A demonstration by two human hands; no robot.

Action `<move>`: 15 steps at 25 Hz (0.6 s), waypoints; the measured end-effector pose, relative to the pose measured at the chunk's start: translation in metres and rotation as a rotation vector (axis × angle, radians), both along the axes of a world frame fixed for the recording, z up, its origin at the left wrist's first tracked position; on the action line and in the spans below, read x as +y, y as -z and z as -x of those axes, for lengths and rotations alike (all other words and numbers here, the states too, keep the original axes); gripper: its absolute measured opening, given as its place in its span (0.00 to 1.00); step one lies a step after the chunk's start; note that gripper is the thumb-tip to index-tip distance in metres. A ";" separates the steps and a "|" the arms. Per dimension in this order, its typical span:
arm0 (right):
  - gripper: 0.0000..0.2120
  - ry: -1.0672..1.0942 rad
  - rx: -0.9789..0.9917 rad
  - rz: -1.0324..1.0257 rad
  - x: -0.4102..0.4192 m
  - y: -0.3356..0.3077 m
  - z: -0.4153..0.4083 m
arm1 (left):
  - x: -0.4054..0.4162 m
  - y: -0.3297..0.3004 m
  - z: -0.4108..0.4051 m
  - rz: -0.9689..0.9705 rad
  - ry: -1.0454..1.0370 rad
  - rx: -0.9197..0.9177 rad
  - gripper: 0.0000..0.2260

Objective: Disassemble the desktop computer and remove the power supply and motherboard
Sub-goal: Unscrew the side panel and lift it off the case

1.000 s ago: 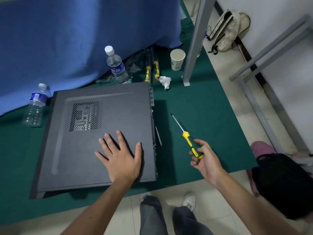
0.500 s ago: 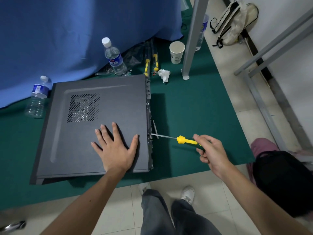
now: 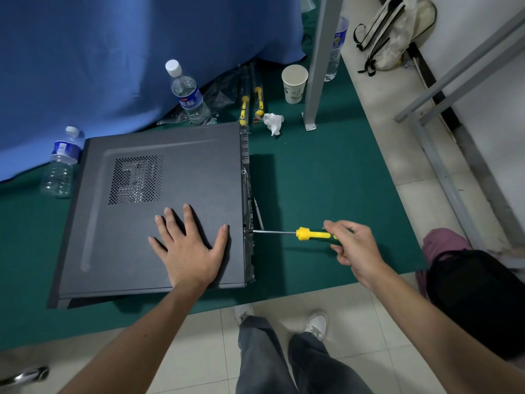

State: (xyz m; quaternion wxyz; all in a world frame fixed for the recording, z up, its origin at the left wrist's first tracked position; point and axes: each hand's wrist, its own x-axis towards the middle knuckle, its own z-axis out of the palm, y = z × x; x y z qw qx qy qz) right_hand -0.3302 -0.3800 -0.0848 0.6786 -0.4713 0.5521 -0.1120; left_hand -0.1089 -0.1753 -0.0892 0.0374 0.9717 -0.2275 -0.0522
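Lying on its side on the green mat, the dark grey computer case shows its broad side panel upward, with a perforated vent toward the far left of that panel. The left hand rests flat on the panel near its right edge, fingers straight and spread wide, thumb out toward the rear edge, gripping nothing. The right hand holds the yellow and green handle of a screwdriver, fingers curled round it; the shaft lies level and points left, its tip meeting the rear edge of the case just beside the left thumb. Whether the tip sits in a screw head is too small to tell.

Beyond the case stand two water bottles, one at the far corner and one to the left, both against a blue cloth. A paper cup, a crumpled tissue and two more yellow-handled tools lie near a grey metal post.
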 end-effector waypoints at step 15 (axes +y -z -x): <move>0.11 -0.357 -0.088 0.031 -0.035 -0.011 -0.007 | 0.000 0.001 0.000 0.001 0.001 -0.017 0.42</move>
